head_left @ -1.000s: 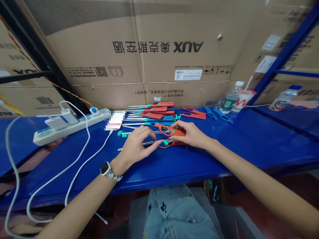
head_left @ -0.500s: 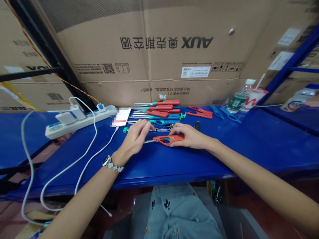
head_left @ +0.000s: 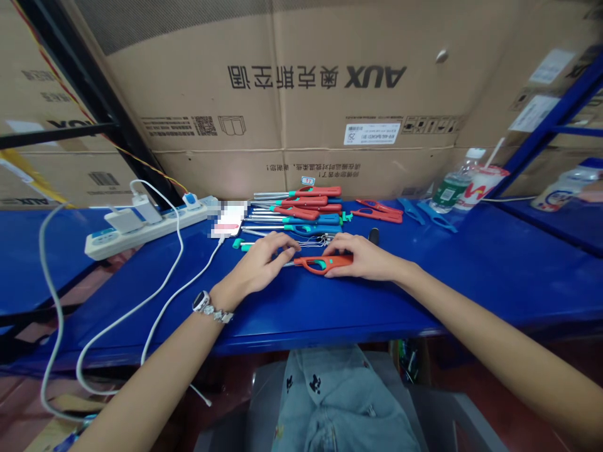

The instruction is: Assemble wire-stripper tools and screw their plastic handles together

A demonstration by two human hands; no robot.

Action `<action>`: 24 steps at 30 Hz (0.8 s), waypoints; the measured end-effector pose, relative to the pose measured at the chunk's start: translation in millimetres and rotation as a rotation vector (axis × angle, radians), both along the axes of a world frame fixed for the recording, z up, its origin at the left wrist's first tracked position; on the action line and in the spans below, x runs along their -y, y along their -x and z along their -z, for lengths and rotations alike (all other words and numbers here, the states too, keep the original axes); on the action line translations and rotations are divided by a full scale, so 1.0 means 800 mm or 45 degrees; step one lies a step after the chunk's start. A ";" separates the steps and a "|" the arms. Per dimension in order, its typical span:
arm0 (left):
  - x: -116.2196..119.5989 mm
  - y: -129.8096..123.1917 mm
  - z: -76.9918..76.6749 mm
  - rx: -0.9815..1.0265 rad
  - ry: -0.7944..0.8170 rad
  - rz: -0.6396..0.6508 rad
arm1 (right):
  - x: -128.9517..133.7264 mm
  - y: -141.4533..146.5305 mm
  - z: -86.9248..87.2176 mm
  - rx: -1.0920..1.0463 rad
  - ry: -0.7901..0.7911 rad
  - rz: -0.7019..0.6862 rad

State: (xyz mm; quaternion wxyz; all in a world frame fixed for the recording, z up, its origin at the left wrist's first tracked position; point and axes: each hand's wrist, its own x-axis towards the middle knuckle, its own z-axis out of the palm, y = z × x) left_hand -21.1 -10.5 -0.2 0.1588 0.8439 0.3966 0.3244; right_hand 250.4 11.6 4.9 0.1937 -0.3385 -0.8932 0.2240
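My right hand (head_left: 365, 256) is wrapped around the handle of a red utility lighter (head_left: 313, 265), which lies sideways just above or on the blue table. A green trigger shows inside its guard. The lighter's metal tube points left and passes out of sight by my left hand (head_left: 264, 260). That hand is loosely cupped, with a gap between thumb and fingers, and its fingertips are close to the lighter's front. Behind both hands lies a row of red utility lighters (head_left: 301, 202) and blue utility lighters (head_left: 313, 230). Thin metal wires (head_left: 311, 243) lie between my hands.
A phone (head_left: 230, 220) on a white cable and a power strip (head_left: 141, 231) are at the left. Red handle shells (head_left: 377, 215), blue handle shells (head_left: 436, 216), a green-labelled bottle (head_left: 450, 188) and a cup (head_left: 480, 188) are at the right. Cardboard (head_left: 311, 37) stands behind.
My left hand has shifted right along the lighter's metal tube, towards its red front. My right hand and the lighter have moved slightly right. Less of the tube shows.
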 end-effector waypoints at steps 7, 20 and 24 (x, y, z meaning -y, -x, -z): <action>-0.001 0.008 0.006 -0.135 0.008 0.025 | -0.003 -0.005 0.002 -0.003 -0.006 -0.011; -0.003 0.009 0.002 -0.143 0.141 0.111 | -0.015 -0.009 0.003 -0.070 0.169 -0.011; 0.001 -0.010 0.001 -0.199 0.030 0.086 | -0.014 -0.009 0.004 -0.075 0.144 -0.024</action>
